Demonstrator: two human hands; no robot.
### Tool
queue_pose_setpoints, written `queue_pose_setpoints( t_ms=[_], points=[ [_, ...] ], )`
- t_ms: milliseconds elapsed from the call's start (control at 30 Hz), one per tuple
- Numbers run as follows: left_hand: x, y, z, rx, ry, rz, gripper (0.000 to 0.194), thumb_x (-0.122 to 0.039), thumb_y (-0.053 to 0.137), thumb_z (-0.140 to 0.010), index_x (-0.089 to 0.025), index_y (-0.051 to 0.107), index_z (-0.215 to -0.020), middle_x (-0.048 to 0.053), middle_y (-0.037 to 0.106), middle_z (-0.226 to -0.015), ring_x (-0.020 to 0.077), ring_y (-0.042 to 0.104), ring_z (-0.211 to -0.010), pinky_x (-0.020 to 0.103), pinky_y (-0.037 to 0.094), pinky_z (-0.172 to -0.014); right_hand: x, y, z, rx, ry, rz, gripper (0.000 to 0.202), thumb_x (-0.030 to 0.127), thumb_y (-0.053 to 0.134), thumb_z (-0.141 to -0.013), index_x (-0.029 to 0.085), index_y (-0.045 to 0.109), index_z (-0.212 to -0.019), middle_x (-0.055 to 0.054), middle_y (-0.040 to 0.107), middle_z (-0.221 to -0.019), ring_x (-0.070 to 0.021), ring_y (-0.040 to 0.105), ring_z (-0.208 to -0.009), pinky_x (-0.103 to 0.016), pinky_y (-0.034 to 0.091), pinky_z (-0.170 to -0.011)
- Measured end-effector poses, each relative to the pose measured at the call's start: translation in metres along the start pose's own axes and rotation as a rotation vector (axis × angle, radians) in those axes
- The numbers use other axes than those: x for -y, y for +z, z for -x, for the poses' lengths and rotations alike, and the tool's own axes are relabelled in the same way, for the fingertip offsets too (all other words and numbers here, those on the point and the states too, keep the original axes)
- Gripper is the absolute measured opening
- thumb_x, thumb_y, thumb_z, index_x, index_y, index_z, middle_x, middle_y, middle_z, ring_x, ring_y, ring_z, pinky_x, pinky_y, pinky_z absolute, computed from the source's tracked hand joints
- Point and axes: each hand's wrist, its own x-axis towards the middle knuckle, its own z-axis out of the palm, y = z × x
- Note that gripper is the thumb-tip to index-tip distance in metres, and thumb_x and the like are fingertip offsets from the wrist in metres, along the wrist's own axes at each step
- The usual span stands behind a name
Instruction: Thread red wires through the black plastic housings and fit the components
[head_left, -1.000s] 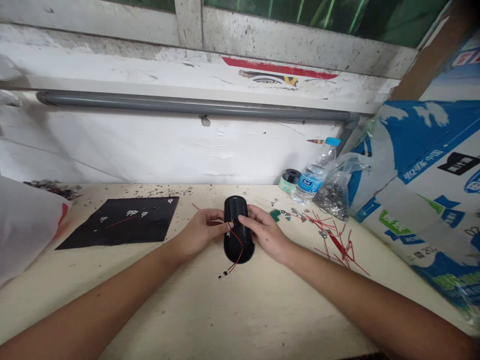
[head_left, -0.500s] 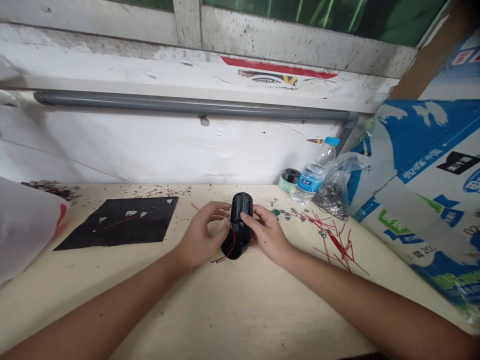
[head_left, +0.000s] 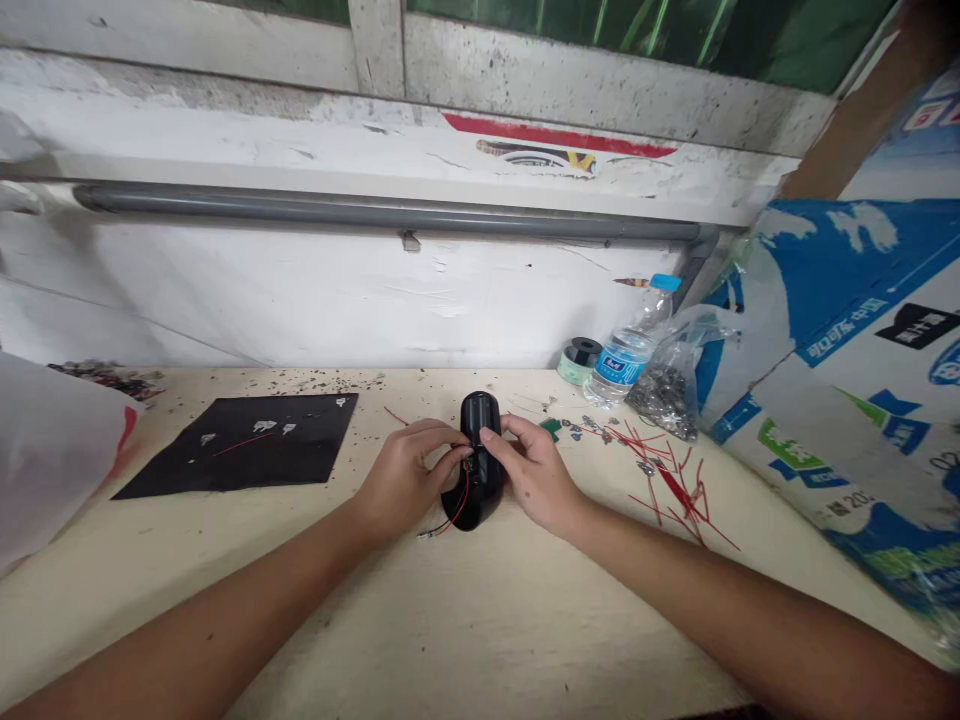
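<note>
A glossy black, rounded, elongated housing (head_left: 480, 505) stands on the table between my hands. My right hand (head_left: 536, 465) grips its right side, with the thumb lying across the front. My left hand (head_left: 416, 465) is at its left side, thumb and forefinger pinched together near the middle of the housing; what is between these fingertips is too small to make out. Thin red and black wires (head_left: 459, 508) run down from there, ending in a small connector or tip (head_left: 429, 534) below my left hand.
Left lies a black sheet (head_left: 255, 450) with small metal pieces and a red wire. Cut red wires (head_left: 679, 490) and small metal parts are scattered right. Behind them stand a water bottle (head_left: 622, 360), a spool (head_left: 581, 358) and a bag of parts (head_left: 667, 395). A blue-white carton (head_left: 847, 400) borders the right.
My left thumb and forefinger have closed into a pinch by the housing. The housing has shifted slightly down, and the wire end now hangs a little lower.
</note>
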Motion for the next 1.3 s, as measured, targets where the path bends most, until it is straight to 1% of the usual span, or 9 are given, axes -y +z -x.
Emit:
queue_pose_setpoints(
  t_ms=[367,600,767,900,967,1067,1167,1200,1300],
  points=[
    [0.002,0.002,0.001,-0.01,-0.012,0.049,0.01,-0.017,0.065,-0.09,-0.019,0.075,-0.087,0.006,0.074,-0.088,0.0186,0.066,-0.085,0.033,0.052,-0.079,-0.004,-0.003,-0.002,0.01,-0.046,0.046,0.032,0.048,0.066,-0.086,0.017,0.061,-0.078,0.002,0.052,-0.071,-0.0129,0.049,-0.064,-0.024,0.038,-0.057],
    [0.001,0.005,0.002,-0.037,-0.073,0.081,0.009,-0.019,0.067,-0.089,-0.018,0.073,-0.082,0.006,0.072,-0.083,0.0186,0.066,-0.081,0.033,0.051,-0.076,-0.008,-0.004,-0.004,0.02,-0.075,0.058,0.031,0.047,0.063,-0.088,0.017,0.06,-0.077,0.002,0.049,-0.072,-0.0133,0.046,-0.066,-0.025,0.037,-0.058],
    [0.0,0.005,0.003,-0.02,-0.024,-0.003,0.013,-0.017,0.063,-0.09,-0.017,0.073,-0.082,0.005,0.071,-0.08,0.0185,0.064,-0.078,0.033,0.05,-0.073,-0.008,-0.004,-0.004,0.021,-0.053,0.041,0.032,0.046,0.064,-0.087,0.018,0.059,-0.075,0.002,0.048,-0.07,-0.0129,0.045,-0.064,-0.024,0.036,-0.056],
    [-0.003,0.003,0.002,-0.009,-0.002,-0.025,0.011,-0.02,0.063,-0.09,-0.018,0.073,-0.086,0.006,0.072,-0.085,0.0194,0.065,-0.083,0.035,0.05,-0.078,-0.009,-0.005,-0.006,0.01,-0.036,0.031,0.032,0.046,0.066,-0.086,0.018,0.059,-0.074,0.002,0.048,-0.071,-0.0127,0.045,-0.065,-0.024,0.037,-0.057],
    [-0.004,0.002,0.001,-0.024,-0.087,0.068,0.013,-0.027,0.065,-0.09,-0.019,0.072,-0.096,0.006,0.072,-0.091,0.0199,0.065,-0.087,0.036,0.05,-0.082,-0.01,-0.005,-0.008,0.003,0.002,-0.034,0.032,0.047,0.068,-0.084,0.018,0.059,-0.075,0.001,0.05,-0.072,-0.0134,0.047,-0.067,-0.024,0.04,-0.057],
    [-0.003,0.0,-0.002,-0.098,-0.295,0.327,0.031,-0.038,0.064,-0.091,-0.021,0.066,-0.118,0.005,0.068,-0.095,0.0193,0.066,-0.086,0.036,0.052,-0.082,-0.011,-0.006,-0.009,0.015,0.096,-0.194,0.032,0.049,0.072,-0.08,0.019,0.06,-0.081,0.002,0.053,-0.073,-0.0148,0.052,-0.068,-0.025,0.046,-0.057],
    [-0.001,-0.002,-0.007,-0.149,-0.492,0.59,0.039,-0.042,0.065,-0.089,-0.02,0.061,-0.121,0.006,0.066,-0.1,0.0191,0.066,-0.082,0.036,0.053,-0.077,-0.01,-0.007,-0.01,0.04,0.158,-0.313,0.033,0.049,0.074,-0.079,0.02,0.059,-0.079,0.002,0.054,-0.07,-0.014,0.054,-0.065,-0.025,0.048,-0.056],
    [0.0,-0.003,-0.008,-0.108,-0.54,0.656,0.039,-0.042,0.067,-0.087,-0.018,0.062,-0.118,0.007,0.066,-0.1,0.0197,0.067,-0.082,0.036,0.053,-0.077,-0.011,-0.008,-0.01,0.047,0.169,-0.334,0.033,0.049,0.075,-0.079,0.02,0.059,-0.078,0.003,0.054,-0.07,-0.0133,0.053,-0.063,-0.024,0.048,-0.055],
    [0.001,-0.006,-0.012,0.132,-0.613,0.738,0.03,-0.04,0.07,-0.085,-0.013,0.07,-0.097,0.008,0.068,-0.09,0.0201,0.066,-0.082,0.035,0.052,-0.078,-0.013,-0.01,-0.012,0.05,0.193,-0.348,0.033,0.048,0.075,-0.079,0.019,0.06,-0.077,0.002,0.057,-0.07,-0.0117,0.053,-0.061,-0.023,0.046,-0.053]
  ],
)
